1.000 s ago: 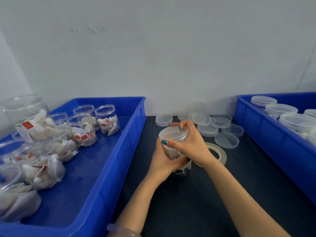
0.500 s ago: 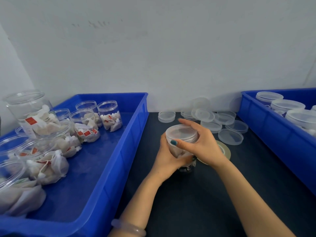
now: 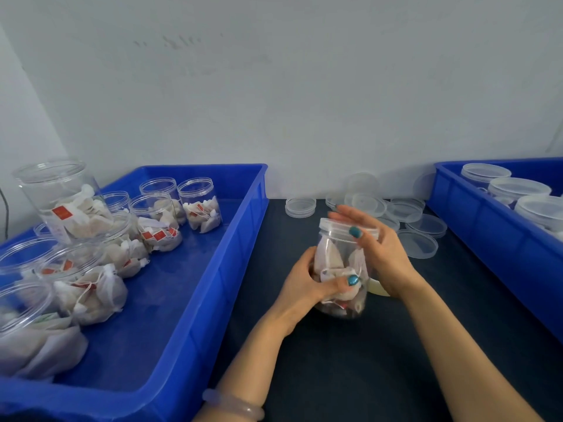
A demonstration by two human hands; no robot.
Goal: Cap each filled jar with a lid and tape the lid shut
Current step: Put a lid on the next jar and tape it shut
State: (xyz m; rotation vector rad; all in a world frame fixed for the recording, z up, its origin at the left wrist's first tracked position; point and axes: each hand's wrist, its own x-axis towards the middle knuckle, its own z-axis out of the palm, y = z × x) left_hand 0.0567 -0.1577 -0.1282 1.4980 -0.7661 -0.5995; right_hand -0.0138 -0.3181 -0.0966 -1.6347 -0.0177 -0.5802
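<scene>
Jar (image 3: pixel 339 263) of tea bags sits mid-surface (image 3: pixel 350 376), left hand (image 3: pixel 307 284) with fingers wrapped round its body, right hand (image 3: pixel 384 254) clamping the lid (image 3: pixel 335 228) on top. Loose lids (image 3: pixel 417 243) crowd just behind it, and the right wrist hides most of the tape roll (image 3: pixel 376 289).

A scuffed pale wall (image 3: pixel 274 86) rises behind the dark tabletop (image 3: pixel 350 360).

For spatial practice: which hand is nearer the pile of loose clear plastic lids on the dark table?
Right. The right hand is beside the lid pile; the left hand is farther, across the clear plastic jar.
</scene>
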